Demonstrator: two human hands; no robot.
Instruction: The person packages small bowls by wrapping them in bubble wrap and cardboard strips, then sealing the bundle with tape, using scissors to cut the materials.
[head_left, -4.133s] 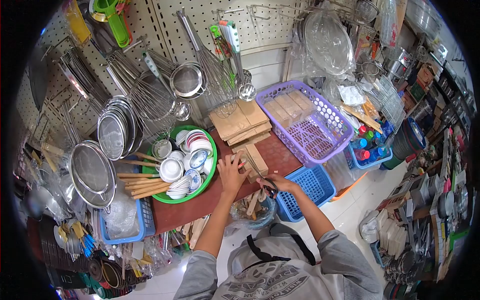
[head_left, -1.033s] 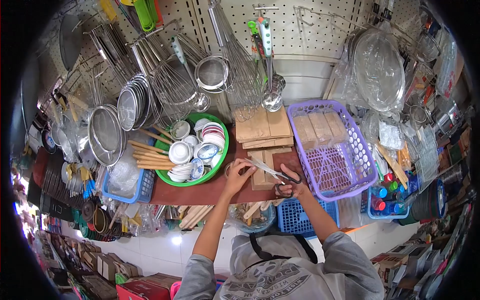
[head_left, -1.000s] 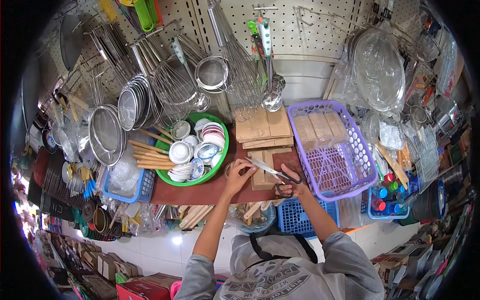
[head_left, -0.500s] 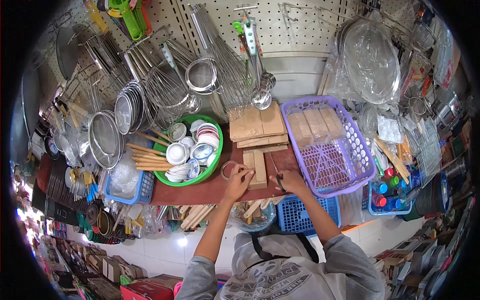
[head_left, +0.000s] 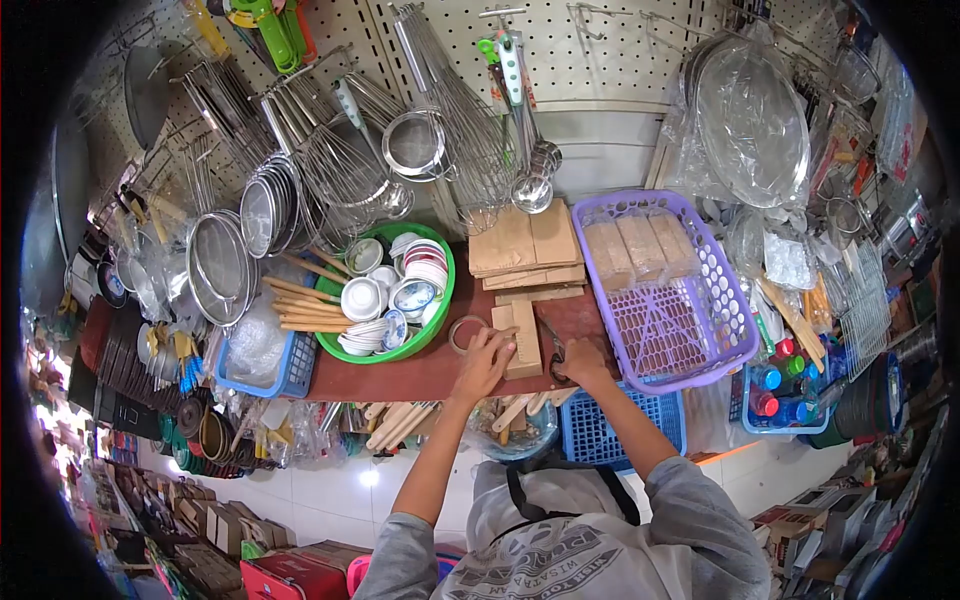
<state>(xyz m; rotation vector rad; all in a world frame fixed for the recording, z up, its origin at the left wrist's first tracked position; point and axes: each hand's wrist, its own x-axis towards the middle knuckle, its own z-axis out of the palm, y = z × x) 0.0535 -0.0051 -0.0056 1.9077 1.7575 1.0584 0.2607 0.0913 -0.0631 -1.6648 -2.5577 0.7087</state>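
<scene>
A narrow folded piece of brown cardboard (head_left: 524, 350) lies on the red-brown tabletop (head_left: 410, 379) before me. My left hand (head_left: 484, 364) rests at its left edge with the fingers stretched out, touching it. Just right of the cardboard, my right hand (head_left: 583, 362) is closed around the dark handles of a pair of scissors (head_left: 557, 357). Their blades point away from me, low over the table. A roll of tape (head_left: 456, 342) lies beside my left hand. Behind the strip is a stack of flat cardboard pieces (head_left: 524, 245).
On the left stands a green basin (head_left: 447, 290) of small bowls and wooden-handled tools. A purple basket (head_left: 745, 350) with wrapped brown blocks is on the right. Whisks (head_left: 455, 120) and strainers (head_left: 220, 268) hang above. A blue basket (head_left: 610, 425) sits below the table edge.
The whole view has shifted slightly. My left hand's fingers have straightened along the cardboard's left edge. My right hand, still holding the scissors, has barely moved.
</scene>
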